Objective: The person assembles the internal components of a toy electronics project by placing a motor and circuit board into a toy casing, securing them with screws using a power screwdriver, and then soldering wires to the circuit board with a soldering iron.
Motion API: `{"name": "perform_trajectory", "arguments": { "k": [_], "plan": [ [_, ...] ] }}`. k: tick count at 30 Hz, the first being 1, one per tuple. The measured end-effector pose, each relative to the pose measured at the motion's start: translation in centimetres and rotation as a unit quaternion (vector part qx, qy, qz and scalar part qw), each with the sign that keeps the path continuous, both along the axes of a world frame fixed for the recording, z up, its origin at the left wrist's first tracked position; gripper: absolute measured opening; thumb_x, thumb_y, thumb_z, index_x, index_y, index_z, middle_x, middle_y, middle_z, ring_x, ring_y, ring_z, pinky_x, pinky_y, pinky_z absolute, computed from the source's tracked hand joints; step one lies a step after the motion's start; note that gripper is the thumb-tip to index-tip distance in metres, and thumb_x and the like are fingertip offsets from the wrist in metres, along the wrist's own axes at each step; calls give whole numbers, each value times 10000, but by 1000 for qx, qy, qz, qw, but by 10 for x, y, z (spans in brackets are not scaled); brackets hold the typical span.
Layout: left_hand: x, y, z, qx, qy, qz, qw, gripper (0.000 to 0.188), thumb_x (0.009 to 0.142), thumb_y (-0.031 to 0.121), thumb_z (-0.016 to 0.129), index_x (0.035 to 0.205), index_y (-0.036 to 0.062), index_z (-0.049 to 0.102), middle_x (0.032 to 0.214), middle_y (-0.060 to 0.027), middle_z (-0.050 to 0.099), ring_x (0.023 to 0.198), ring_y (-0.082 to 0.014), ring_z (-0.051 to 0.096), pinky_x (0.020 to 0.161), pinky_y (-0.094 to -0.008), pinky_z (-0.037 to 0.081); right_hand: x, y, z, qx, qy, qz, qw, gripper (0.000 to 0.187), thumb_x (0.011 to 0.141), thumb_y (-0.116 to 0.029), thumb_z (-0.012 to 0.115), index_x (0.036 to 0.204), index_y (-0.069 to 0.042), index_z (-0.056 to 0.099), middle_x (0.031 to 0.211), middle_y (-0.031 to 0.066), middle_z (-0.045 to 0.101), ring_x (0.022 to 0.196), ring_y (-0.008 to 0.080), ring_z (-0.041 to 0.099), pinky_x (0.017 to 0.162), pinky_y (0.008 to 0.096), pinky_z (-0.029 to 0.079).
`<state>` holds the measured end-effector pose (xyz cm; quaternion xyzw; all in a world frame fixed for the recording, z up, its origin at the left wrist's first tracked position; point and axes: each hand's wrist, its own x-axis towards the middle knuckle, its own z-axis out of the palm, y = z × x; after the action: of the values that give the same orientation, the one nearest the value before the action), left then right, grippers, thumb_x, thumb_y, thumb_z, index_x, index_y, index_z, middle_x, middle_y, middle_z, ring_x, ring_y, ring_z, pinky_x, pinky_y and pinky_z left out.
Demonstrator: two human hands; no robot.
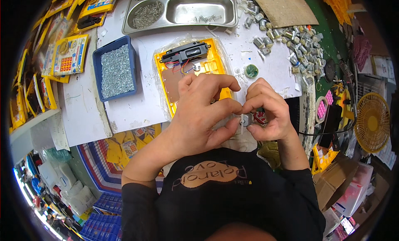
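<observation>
Near the table's front edge, my right hand (pixel 272 112) pinches a small silvery motor (pixel 246 119) with a pale shaft piece between thumb and forefinger. My left hand (pixel 201 110) meets it there, fingers curled and the forefinger tip at the motor's upper end. Whatever lies between the left fingertips is too small to make out. Beyond my left hand, and partly covered by it, lies an open yellow plastic casing (pixel 216 58) on a clear bag. Inside the casing are a black plastic box (pixel 185 53), thin red and blue wires and a brown board (pixel 169 85).
A blue tray of screws (pixel 117 68) stands left of the casing. Behind is a steel compartment tray (pixel 199 10) with small metal parts. Several motors (pixel 297 50) are heaped right, by a brown board sheet (pixel 284 8). Yellow toy units (pixel 68 54) crowd the left; a basket (pixel 93 158) stands below.
</observation>
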<state>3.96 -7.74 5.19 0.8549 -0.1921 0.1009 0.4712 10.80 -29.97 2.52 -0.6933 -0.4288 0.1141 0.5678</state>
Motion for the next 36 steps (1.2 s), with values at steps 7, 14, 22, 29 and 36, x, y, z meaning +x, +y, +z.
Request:
{"name": "perform_trajectory", "arguments": {
  "k": [7,14,22,29,36],
  "plan": [
    [-5,-13,-1,70,-40,-1,997,276,698,105,768,953,152,673,1146,-39,597,865,-208,526,863,-408,328,-14,-8,-7,36,26,-46,998,371,562,-59,766,924,-49,686,820,59,568,772,230,529,685,326,444],
    [-10,-22,2,39,-1,-7,999,252,703,116,764,938,104,675,1109,-70,614,914,-244,538,856,-403,337,-33,-11,-6,60,-85,-125,987,343,644,-85,797,960,-62,668,851,72,586,782,259,554,679,340,452],
    [-18,-40,5,36,7,-55,998,287,690,-26,743,948,42,637,1050,-120,596,863,-275,571,705,-351,470,-62,-27,-13,99,-87,-181,975,300,713,-157,809,958,-55,670,887,70,589,806,263,551,702,354,457],
    [-34,-34,-5,21,150,-15,988,118,850,-62,658,940,2,617,861,-99,607,687,-176,570,638,-275,466,-88,-84,-62,-45,301,-164,938,242,762,-68,758,976,-6,664,894,35,578,760,91,547,663,252,474],
    [-61,10,-13,-161,156,138,965,75,930,-56,560,996,-52,595,990,-130,621,899,-194,585,882,-306,462,-71,-122,-136,-242,327,-316,857,280,775,-163,769,968,30,707,747,36,638,698,104,587,634,276,488]
  ]
}}
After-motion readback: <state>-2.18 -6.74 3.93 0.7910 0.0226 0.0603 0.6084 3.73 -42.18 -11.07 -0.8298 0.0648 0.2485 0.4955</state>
